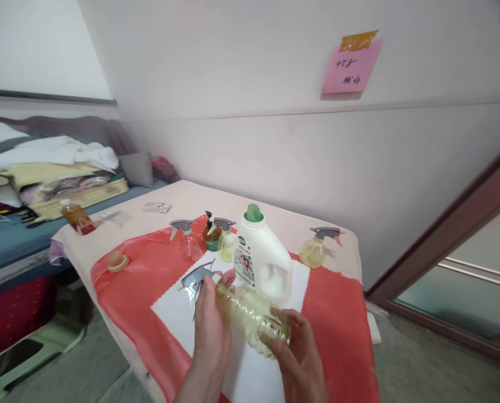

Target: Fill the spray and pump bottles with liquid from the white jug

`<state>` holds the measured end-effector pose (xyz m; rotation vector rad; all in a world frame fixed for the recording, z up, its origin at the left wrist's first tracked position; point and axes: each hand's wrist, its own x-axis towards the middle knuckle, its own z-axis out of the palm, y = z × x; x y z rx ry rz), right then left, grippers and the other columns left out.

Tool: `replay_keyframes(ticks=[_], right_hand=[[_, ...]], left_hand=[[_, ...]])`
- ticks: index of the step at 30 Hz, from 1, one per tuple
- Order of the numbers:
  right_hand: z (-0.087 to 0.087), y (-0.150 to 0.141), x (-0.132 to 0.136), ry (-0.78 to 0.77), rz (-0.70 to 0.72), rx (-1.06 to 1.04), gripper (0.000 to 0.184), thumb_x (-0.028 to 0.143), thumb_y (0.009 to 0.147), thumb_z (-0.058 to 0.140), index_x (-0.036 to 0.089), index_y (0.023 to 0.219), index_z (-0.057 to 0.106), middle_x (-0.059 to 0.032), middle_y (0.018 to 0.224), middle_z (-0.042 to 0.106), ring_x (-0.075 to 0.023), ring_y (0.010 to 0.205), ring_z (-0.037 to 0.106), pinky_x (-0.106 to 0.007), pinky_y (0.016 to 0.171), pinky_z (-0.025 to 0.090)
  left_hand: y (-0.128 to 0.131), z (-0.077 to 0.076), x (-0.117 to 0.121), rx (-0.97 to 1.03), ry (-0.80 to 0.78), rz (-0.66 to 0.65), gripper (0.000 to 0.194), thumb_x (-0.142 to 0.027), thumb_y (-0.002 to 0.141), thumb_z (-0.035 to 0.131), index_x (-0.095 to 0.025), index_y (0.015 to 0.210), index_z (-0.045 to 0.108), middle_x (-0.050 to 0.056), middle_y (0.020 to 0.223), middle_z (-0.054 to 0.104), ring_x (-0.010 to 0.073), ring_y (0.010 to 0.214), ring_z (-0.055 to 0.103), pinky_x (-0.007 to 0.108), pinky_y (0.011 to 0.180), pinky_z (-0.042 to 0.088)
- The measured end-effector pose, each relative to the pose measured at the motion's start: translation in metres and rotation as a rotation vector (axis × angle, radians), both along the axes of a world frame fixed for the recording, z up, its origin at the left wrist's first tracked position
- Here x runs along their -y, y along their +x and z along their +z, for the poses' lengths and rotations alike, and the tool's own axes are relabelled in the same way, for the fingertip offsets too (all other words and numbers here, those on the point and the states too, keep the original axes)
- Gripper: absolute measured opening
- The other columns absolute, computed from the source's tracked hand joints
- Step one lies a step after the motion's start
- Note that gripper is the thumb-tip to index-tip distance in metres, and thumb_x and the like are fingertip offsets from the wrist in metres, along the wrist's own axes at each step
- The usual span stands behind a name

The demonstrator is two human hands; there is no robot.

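Behind the table stands a pale wall, and a pink note is taped on it. Over the near part of the table is a ribbed yellowish spray bottle, held tilted in both hands. The left hand has its fingers closed around the neck, beside the gray trigger head; the right hand has its fingers curled around the base end. Below them lies a white sheet upon a red cover. Just beyond the bottle, a white jug with a green cap stands upright. To the left of the jug there are a greenish sprayer, a dark pump bottle and a pinkish sprayer. Another yellow sprayer stands near the far right corner. An amber bottle is near the left corner, close to the bed.
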<state>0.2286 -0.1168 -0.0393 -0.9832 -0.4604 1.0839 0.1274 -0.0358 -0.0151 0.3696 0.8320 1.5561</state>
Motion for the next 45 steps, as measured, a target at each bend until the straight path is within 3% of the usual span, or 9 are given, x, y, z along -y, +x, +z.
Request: replay_keyframes(ticks=[19, 23, 26, 29, 33, 38, 40, 43, 45], right_hand=[[-0.015, -0.011, 0.008, 0.118, -0.136, 0.218, 0.058, 0.041, 0.059, 0.084, 0.03, 0.108, 0.057, -0.0054, 0.12, 0.055, -0.0254, 0.111, 0.055, -0.037, 0.087, 0.049], [-0.02, -0.003, 0.0, -0.045, 0.103, -0.054, 0.043, 0.056, 0.07, 0.072, 0.023, 0.095, 0.058, -0.0043, 0.09, 0.067, -0.02, 0.081, 0.064, -0.031, 0.067, 0.052], [-0.024, 0.002, -0.005, -0.226, 0.329, -0.268, 0.059, 0.073, 0.074, 0.055, 0.017, 0.089, 0.06, -0.006, 0.07, 0.067, -0.0174, 0.055, 0.063, -0.026, 0.047, 0.046], [-0.022, 0.001, -0.005, -0.271, 0.271, -0.138, 0.067, 0.077, 0.072, 0.055, 0.016, 0.098, 0.06, -0.0098, 0.083, 0.069, -0.017, 0.051, 0.062, -0.027, 0.042, 0.046], [-0.017, -0.005, 0.0, -0.112, 0.04, 0.097, 0.073, 0.057, 0.053, 0.083, 0.03, 0.115, 0.055, -0.0067, 0.122, 0.061, -0.0189, 0.075, 0.067, -0.03, 0.058, 0.053], [-0.025, -0.003, -0.003, -0.261, 0.386, -0.197, 0.076, 0.08, 0.068, 0.055, 0.02, 0.115, 0.051, -0.0056, 0.07, 0.068, -0.0157, 0.038, 0.057, -0.024, 0.037, 0.037], [-0.03, -0.002, -0.005, -0.318, 0.477, -0.263, 0.083, 0.085, 0.067, 0.047, 0.02, 0.118, 0.049, -0.0095, 0.078, 0.07, -0.0189, 0.041, 0.061, -0.025, 0.036, 0.038], [-0.033, -0.004, -0.006, -0.199, 0.328, -0.074, 0.087, 0.067, 0.055, 0.077, 0.031, 0.126, 0.044, -0.0107, 0.116, 0.063, -0.0201, 0.06, 0.067, -0.027, 0.04, 0.044], [-0.031, -0.006, -0.004, -0.137, 0.212, 0.026, 0.091, 0.053, 0.049, 0.086, 0.035, 0.128, 0.043, -0.0064, 0.111, 0.064, -0.014, 0.052, 0.061, -0.024, 0.04, 0.042]], left_hand=[[0.007, 0.0, 0.004, 0.079, -0.134, -0.044, 0.038, -0.049, 0.08, 0.065, -0.015, 0.097, 0.067, 0.015, 0.107, 0.07, 0.0238, 0.095, 0.067, 0.034, 0.082, 0.052], [0.008, 0.003, 0.007, 0.057, -0.068, -0.084, 0.037, -0.048, 0.079, 0.067, -0.014, 0.094, 0.067, 0.014, 0.104, 0.071, 0.0244, 0.097, 0.067, 0.034, 0.083, 0.052], [0.007, 0.004, 0.009, 0.039, -0.017, -0.123, 0.035, -0.047, 0.077, 0.07, -0.015, 0.091, 0.067, 0.012, 0.095, 0.072, 0.0244, 0.093, 0.067, 0.034, 0.081, 0.052], [0.002, 0.003, 0.006, 0.036, 0.001, -0.073, 0.033, -0.047, 0.076, 0.07, -0.017, 0.088, 0.065, 0.008, 0.086, 0.072, 0.0217, 0.084, 0.068, 0.033, 0.077, 0.052], [-0.004, 0.002, -0.002, 0.056, -0.02, 0.013, 0.032, -0.045, 0.075, 0.072, -0.017, 0.089, 0.064, 0.008, 0.085, 0.072, 0.0207, 0.083, 0.068, 0.034, 0.08, 0.052], [-0.004, 0.005, 0.002, 0.053, -0.045, -0.095, 0.034, -0.045, 0.075, 0.072, -0.016, 0.089, 0.063, 0.011, 0.087, 0.072, 0.0226, 0.084, 0.069, 0.035, 0.08, 0.052], [-0.004, 0.004, 0.002, 0.034, -0.056, -0.053, 0.035, -0.047, 0.076, 0.071, -0.016, 0.091, 0.062, 0.009, 0.085, 0.071, 0.0212, 0.08, 0.069, 0.033, 0.076, 0.052], [-0.006, 0.0, 0.0, -0.017, -0.095, 0.062, 0.036, -0.049, 0.078, 0.068, -0.018, 0.092, 0.062, 0.008, 0.087, 0.071, 0.0201, 0.082, 0.068, 0.031, 0.073, 0.052], [-0.007, -0.001, -0.002, -0.042, -0.108, 0.067, 0.037, -0.051, 0.078, 0.068, -0.017, 0.093, 0.062, 0.009, 0.089, 0.072, 0.0217, 0.087, 0.068, 0.032, 0.074, 0.052]])
